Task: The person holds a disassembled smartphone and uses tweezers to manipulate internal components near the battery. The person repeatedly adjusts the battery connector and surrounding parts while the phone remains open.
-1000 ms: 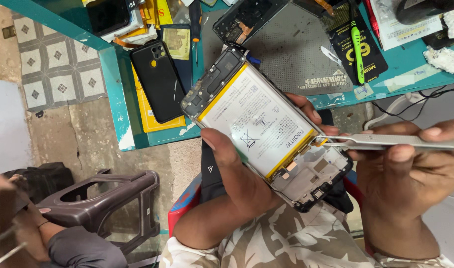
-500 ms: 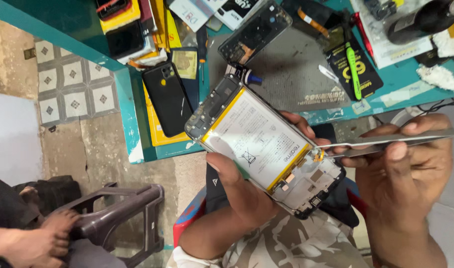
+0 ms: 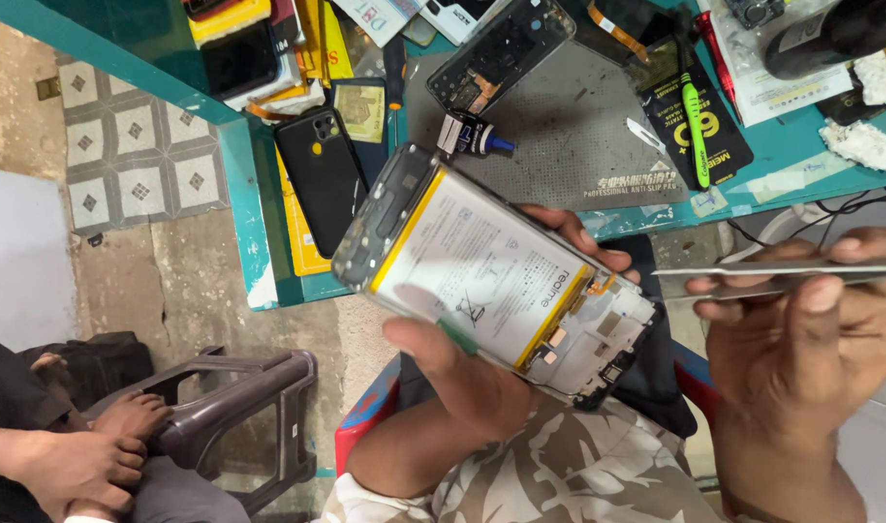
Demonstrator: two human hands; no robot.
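My left hand (image 3: 462, 373) grips an opened phone (image 3: 491, 271) with its back cover off. The white battery with yellow edges faces up, and the circuit boards at both ends are bare. The phone hangs tilted in front of the teal table's edge. My right hand (image 3: 801, 339) pinches a thin flat metal pry tool (image 3: 753, 279) that lies level. Its tip points left and stops just short of the phone's lower right end, not touching it.
The teal table (image 3: 259, 232) carries a grey work mat (image 3: 578, 126), a black phone (image 3: 322, 179), an empty phone frame (image 3: 496, 53), a small glue bottle (image 3: 472, 136) and a green-handled tool (image 3: 697, 126). Another person's bare feet (image 3: 84, 450) rest beside a grey plastic stool (image 3: 239, 416) at lower left.
The pry tool's tip has drawn back to the right, off the phone's lower end. The view has shifted, so the phone and the hands appear lower and further right.
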